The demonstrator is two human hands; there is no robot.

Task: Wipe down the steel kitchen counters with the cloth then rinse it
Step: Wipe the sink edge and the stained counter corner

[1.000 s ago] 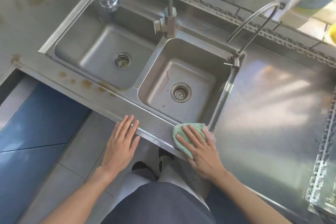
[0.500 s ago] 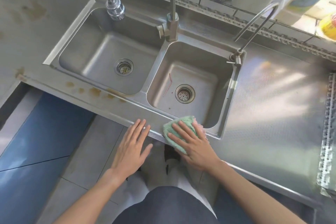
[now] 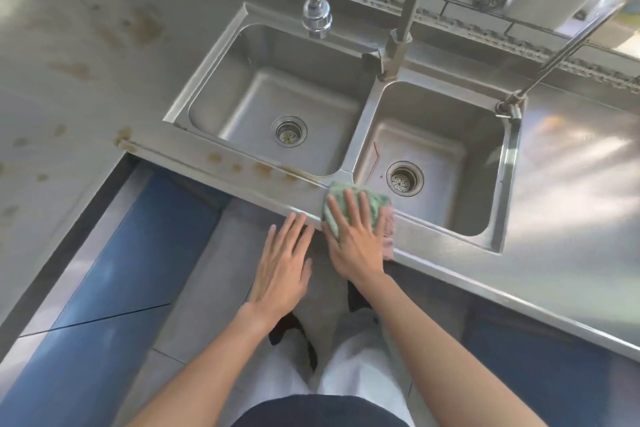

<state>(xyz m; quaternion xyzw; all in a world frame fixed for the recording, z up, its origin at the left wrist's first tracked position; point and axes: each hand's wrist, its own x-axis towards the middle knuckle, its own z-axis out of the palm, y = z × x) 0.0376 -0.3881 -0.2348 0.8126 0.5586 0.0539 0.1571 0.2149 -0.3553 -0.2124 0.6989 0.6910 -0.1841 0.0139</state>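
Both forearms are bare to the bottom of the frame, with no sleeve, watch or band showing on either. The left hand [image 3: 282,263] and the right hand [image 3: 356,239] wear no gloves, and the fingernails look short and plain. A dark navy garment [image 3: 318,411] fills the bottom centre, its edge curving across the body. Below it come white trousers [image 3: 360,367], loose and creased. Two dark shoes [image 3: 289,333] show beyond the trouser hems, partly hidden; their make cannot be told.
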